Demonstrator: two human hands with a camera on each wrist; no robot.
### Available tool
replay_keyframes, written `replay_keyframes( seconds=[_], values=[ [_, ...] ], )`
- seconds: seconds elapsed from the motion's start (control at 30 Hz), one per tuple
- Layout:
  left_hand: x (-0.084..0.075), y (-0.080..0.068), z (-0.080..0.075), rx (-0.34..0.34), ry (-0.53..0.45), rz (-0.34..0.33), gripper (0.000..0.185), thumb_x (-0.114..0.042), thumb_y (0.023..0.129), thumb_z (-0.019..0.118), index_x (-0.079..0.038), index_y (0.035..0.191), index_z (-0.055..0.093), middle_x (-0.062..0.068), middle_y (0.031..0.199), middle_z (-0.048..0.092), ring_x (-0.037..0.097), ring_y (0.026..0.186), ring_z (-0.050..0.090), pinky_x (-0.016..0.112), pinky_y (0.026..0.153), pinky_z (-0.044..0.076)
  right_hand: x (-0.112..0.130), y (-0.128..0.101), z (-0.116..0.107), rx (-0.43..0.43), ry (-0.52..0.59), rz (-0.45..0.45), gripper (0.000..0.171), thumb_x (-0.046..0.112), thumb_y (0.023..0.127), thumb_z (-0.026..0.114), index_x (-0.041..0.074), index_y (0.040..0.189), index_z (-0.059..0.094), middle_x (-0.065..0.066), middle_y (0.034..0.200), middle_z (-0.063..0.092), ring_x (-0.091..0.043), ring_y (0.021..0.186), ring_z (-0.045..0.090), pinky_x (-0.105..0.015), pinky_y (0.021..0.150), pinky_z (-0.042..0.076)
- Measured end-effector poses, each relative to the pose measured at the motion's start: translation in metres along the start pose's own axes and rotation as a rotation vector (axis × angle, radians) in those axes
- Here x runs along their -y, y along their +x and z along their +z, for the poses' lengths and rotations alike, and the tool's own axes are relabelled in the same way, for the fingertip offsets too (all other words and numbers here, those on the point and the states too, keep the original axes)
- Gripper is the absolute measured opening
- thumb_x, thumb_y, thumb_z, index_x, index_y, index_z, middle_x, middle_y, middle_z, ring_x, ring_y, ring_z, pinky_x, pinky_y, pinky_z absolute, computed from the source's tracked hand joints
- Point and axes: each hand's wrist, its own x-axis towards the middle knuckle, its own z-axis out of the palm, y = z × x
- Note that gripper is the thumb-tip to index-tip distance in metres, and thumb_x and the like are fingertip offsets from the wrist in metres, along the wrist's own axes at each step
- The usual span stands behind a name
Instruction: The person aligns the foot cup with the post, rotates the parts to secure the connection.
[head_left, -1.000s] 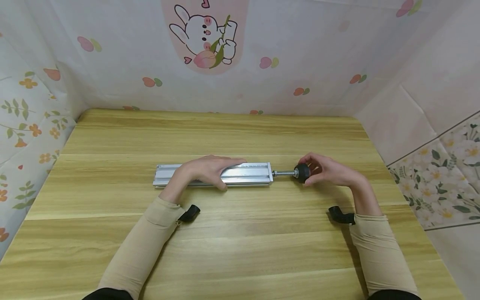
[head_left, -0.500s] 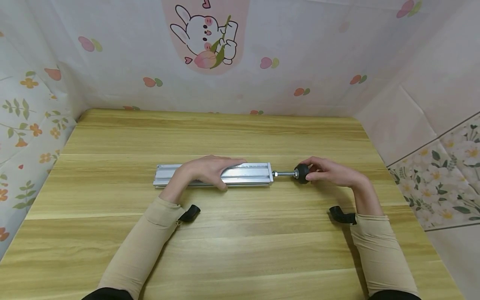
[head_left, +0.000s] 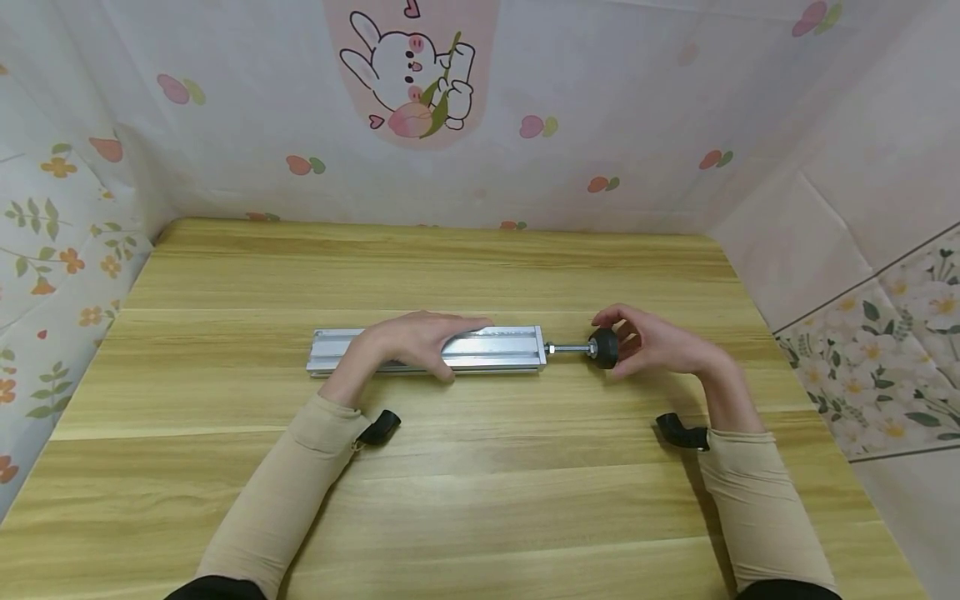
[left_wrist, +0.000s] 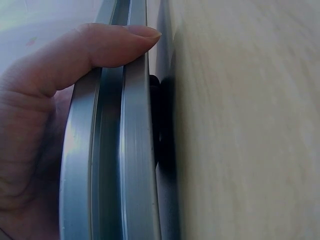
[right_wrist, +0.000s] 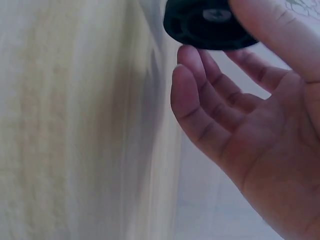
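Across the counter the bar runs sideways, left hand gripping it, right hand curled round its right-end foot.

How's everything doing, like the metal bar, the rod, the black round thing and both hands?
Metal bar: held, lying left to right.
Rod: sticking straight out of the bar's right end.
Black round thing: on the rod's other end.
Left hand: gripping the bar.
Right hand: fingers curved around the black round thing; firm grip unclear.
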Motion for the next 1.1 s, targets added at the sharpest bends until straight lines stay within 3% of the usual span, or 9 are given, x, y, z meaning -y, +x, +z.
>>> replay_keyframes(
  seconds=[0.2, 0.5, 0.7, 0.83, 1.1],
  values=[
    [0.000, 0.000, 0.001, 0.001, 0.002, 0.003, 0.100, -0.021, 0.077, 0.071, -0.027, 0.165, 0.024, 0.001, 0.164, 0.041, 0.013, 0.070, 0.043, 0.037, 0.088, 0.043, 0.004, 0.004, 0.006, -0.023, -0.020, -0.002, 0.072, 0.002, 0.074, 0.089, -0.002, 0.131, 0.046, -0.019, 0.129, 0.050, -0.025, 0.105, 0.060, -0.029, 0.087, 0.056],
    [0.000, 0.000, 0.000, 0.000, 0.002, -0.008, 0.100, -0.022, 0.077, 0.071, -0.028, 0.165, 0.025, 0.001, 0.161, 0.045, 0.012, 0.069, 0.041, 0.036, 0.086, 0.042, 0.001, 0.003, 0.004, -0.043, -0.031, -0.012, 0.072, 0.007, 0.076, 0.089, -0.002, 0.134, 0.046, -0.020, 0.133, 0.052, -0.028, 0.107, 0.061, -0.033, 0.089, 0.057],
    [0.000, 0.001, 0.000, 0.005, -0.005, -0.007, 0.100, -0.021, 0.077, 0.071, -0.028, 0.165, 0.024, 0.000, 0.161, 0.044, 0.011, 0.066, 0.040, 0.033, 0.078, 0.041, -0.003, 0.002, 0.002, -0.057, -0.014, -0.031, 0.068, 0.007, 0.077, 0.088, -0.003, 0.132, 0.049, -0.021, 0.127, 0.058, -0.023, 0.104, 0.063, -0.031, 0.089, 0.057],
    [0.000, 0.000, 0.000, 0.009, -0.010, -0.014, 0.101, -0.022, 0.076, 0.072, -0.028, 0.165, 0.024, -0.001, 0.160, 0.045, 0.011, 0.064, 0.041, 0.032, 0.072, 0.040, -0.005, 0.001, 0.000, -0.058, -0.016, -0.035, 0.061, 0.007, 0.080, 0.085, -0.002, 0.130, 0.052, -0.020, 0.119, 0.062, -0.017, 0.101, 0.064, -0.028, 0.087, 0.056],
    [-0.001, 0.000, 0.000, 0.010, -0.006, -0.028, 0.101, -0.023, 0.077, 0.073, -0.029, 0.165, 0.023, -0.002, 0.161, 0.043, 0.010, 0.065, 0.042, 0.032, 0.074, 0.041, -0.006, -0.003, -0.003, -0.039, -0.018, -0.045, 0.047, 0.012, 0.092, 0.075, 0.001, 0.133, 0.056, -0.012, 0.112, 0.065, -0.014, 0.097, 0.061, -0.026, 0.082, 0.052]
  ],
)
